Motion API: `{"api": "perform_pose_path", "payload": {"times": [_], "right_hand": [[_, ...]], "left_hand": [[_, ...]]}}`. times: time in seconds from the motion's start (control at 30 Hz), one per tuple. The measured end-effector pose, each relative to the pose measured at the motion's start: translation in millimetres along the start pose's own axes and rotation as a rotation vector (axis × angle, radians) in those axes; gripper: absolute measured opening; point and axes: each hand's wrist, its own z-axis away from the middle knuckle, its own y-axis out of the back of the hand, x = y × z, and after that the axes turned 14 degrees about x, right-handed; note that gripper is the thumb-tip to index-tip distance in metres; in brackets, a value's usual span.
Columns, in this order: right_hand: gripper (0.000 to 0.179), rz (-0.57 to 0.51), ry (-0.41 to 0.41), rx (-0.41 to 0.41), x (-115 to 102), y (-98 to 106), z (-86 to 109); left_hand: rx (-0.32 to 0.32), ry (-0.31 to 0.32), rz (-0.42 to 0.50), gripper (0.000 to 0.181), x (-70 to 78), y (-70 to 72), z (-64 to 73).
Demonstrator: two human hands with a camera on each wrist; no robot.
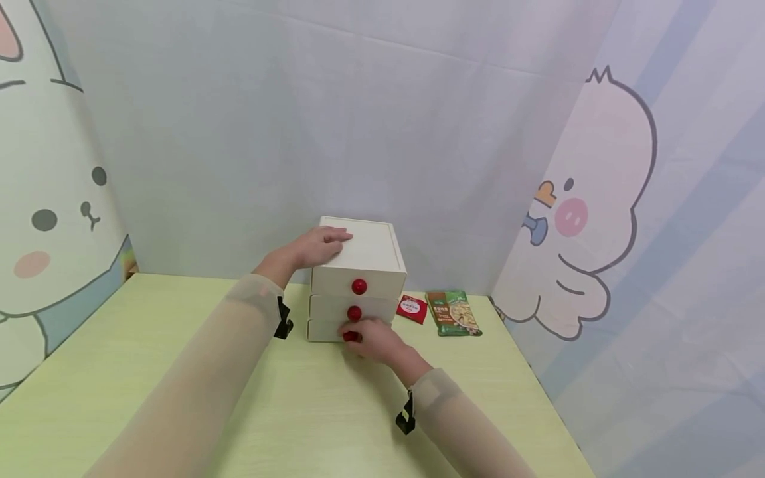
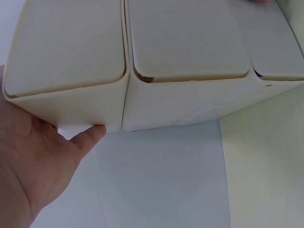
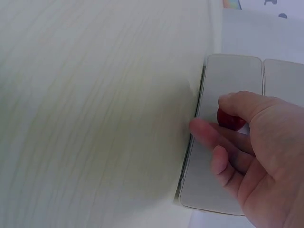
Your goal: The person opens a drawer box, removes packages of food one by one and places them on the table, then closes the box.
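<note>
A white three-drawer cabinet [image 1: 369, 249] with round red knobs stands on the table. My left hand [image 1: 313, 247] rests on its top at the left edge. In the left wrist view, the thumb [image 2: 89, 138] of that hand lies along the cabinet's side, while its other fingers are mostly hidden. My right hand [image 1: 378, 340] pinches the red knob [image 3: 231, 119] of the bottom drawer [image 3: 231, 78] between thumb and fingers. All three drawer fronts look closed.
Right of the cabinet lie a small red packet [image 1: 412, 309] and a green-and-brown food packet [image 1: 452, 313]. A pale curtain [image 1: 239, 146] hangs behind the light-yellow table [image 1: 161, 345], and a curtain with cartoon animals borders its right side.
</note>
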Motion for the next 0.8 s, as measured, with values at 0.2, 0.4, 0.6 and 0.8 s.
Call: {"api": "perform_pose_path", "payload": {"times": [0.2, 0.4, 0.6, 0.8], "right_hand": [[0.022, 0.052, 0.047, 0.017, -0.3, -1.8, 0.5], [0.019, 0.066, 0.083, 0.035, 0.6, -3.6, 0.0], [0.017, 0.075, 0.113, 0.033, 0.5, -4.1, 0.2], [0.016, 0.091, 0.112, -0.040, -3.7, 2.2, 9.8]], "left_hand": [[0.002, -0.001, -0.014, 0.054, 0.0, -0.3, -0.7], [0.007, -0.020, -0.020, 0.054, 2.1, -0.2, -0.8], [0.010, -0.025, -0.018, 0.053, 1.7, -0.5, -2.3], [0.005, -0.042, -0.009, 0.053, 3.5, -2.5, -2.9]]}}
